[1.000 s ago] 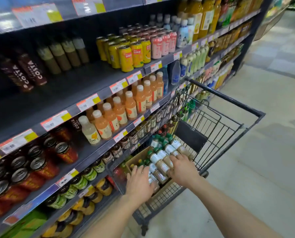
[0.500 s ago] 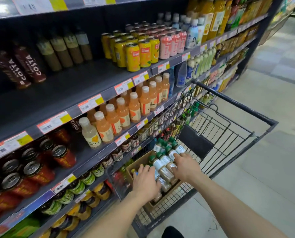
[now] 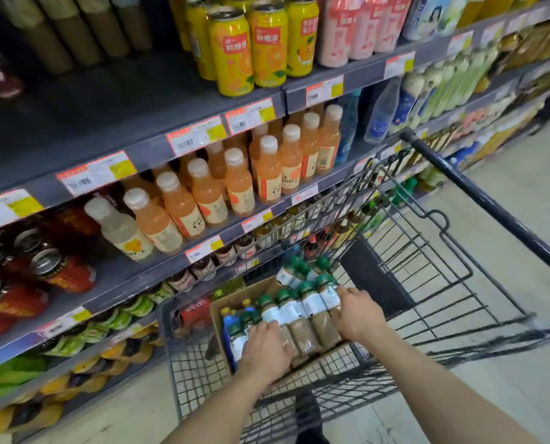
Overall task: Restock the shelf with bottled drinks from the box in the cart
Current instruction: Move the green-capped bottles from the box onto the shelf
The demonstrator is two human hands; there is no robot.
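Both hands reached into a cardboard box [image 3: 217,310] in the wire cart [image 3: 427,277] at 6 o'clock. The left hand [image 3: 265,349] and right hand [image 3: 358,315] pressed in on opposite sides of a cluster of green-capped bottles [image 3: 302,310], each grip closed around them. The shelf [image 3: 113,277] of orange drinks [image 3: 235,184] stood at 10 o'clock

One orange juice bottle [image 3: 285,168] label reads "100" — the shelf price tags [image 3: 196,136] are too blurred to read.

Yellow cans [image 3: 251,43] above, orange juice bottles [image 3: 238,184] below.
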